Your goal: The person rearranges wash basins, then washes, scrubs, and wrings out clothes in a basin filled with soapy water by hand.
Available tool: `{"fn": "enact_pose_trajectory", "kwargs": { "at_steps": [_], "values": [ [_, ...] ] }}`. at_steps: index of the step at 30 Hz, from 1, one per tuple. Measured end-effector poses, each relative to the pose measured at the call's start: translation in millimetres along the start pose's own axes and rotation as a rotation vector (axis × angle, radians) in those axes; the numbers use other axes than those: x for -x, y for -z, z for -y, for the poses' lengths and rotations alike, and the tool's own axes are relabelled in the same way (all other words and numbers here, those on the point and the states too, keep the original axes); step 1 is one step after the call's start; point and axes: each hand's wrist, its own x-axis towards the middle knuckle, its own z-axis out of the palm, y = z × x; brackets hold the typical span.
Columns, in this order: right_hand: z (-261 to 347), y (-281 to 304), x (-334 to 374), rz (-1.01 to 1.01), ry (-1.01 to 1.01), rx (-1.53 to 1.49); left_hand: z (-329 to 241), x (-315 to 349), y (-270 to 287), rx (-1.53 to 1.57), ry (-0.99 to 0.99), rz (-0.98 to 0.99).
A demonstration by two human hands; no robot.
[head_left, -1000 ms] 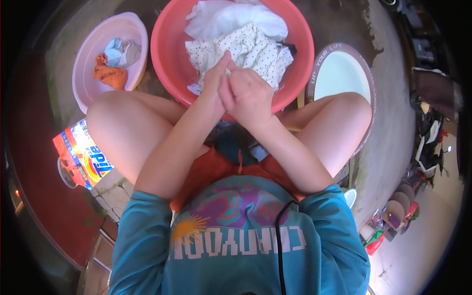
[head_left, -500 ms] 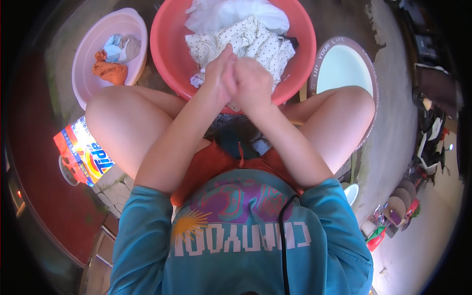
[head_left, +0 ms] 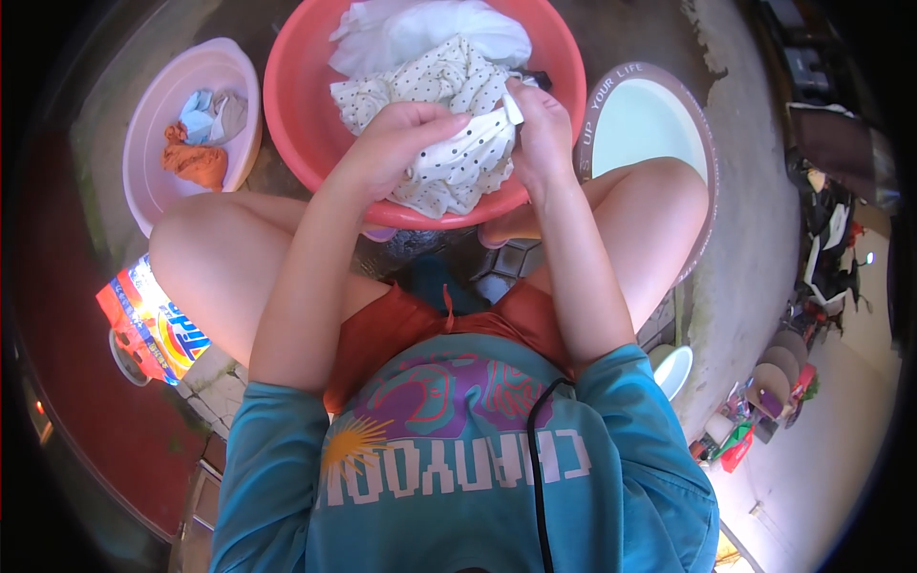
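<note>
White cloth with black polka dots (head_left: 466, 158) lies bunched in the large red basin (head_left: 291, 105) in front of me. My left hand (head_left: 394, 145) is closed on a fold of this cloth, thumb on top. My right hand (head_left: 543, 134) pinches the same cloth by a white edge, so a piece is stretched between both hands at the basin's near side. What garment it is, I cannot tell. Behind it in the basin lies a heap of white fabric (head_left: 430, 38). A small dark piece (head_left: 537, 78) shows beside my right hand.
To the left stands a pale pink basin (head_left: 138, 162) holding orange, light blue and grey cloths. Below it, a red-orange detergent bag (head_left: 158, 329) sits beside my knee. A brown-rimmed basin (head_left: 702, 115) with a pale green inside stands at the right, partly behind my other knee.
My hands were pressed together over the basin; now they are apart, holding the polka-dot cloth between them. The cloth's near part is pulled toward me. The whole view has shifted slightly.
</note>
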Motion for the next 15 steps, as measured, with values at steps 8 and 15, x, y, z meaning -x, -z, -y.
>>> {"fn": "enact_pose_trajectory", "kwargs": {
  "at_steps": [8, 15],
  "values": [
    [-18, -23, 28, 0.087, 0.496, 0.862, 18, -8, -11, 0.399, -0.044, -0.110],
    [-13, -13, 13, -0.028, 0.351, 0.654, 10, -8, -14, 0.418, -0.027, -0.226]
  ]
}}
